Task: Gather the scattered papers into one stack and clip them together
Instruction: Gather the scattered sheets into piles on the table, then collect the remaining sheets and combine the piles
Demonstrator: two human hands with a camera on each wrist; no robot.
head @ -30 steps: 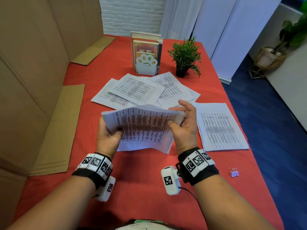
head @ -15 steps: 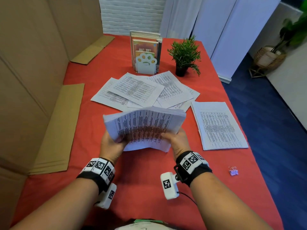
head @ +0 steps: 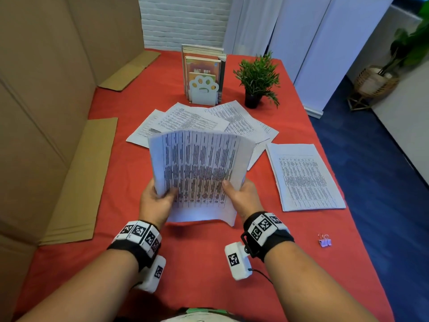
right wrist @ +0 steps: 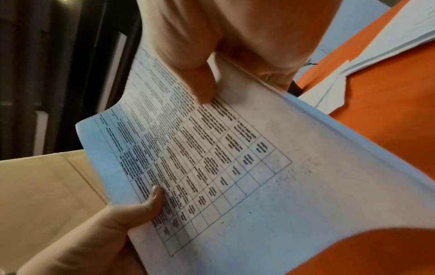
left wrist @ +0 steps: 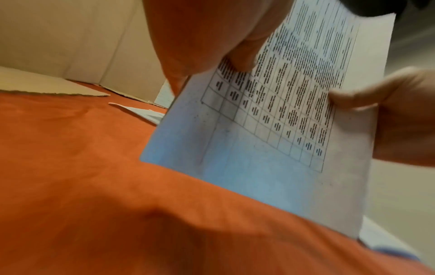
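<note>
Your left hand [head: 156,201] and right hand [head: 241,196] grip a sheaf of printed papers [head: 199,168] upright, thumbs on its face, lower edge on the red tablecloth [head: 197,256]; more sheets [head: 306,177] lie beyond.

My fingers [head: 249,185] go behind the paper stack [head: 199,173], so I can't see them all. The print is too blurry to read. The stack hides part of the loose papers [head: 234,119] past my fingers.
</note>
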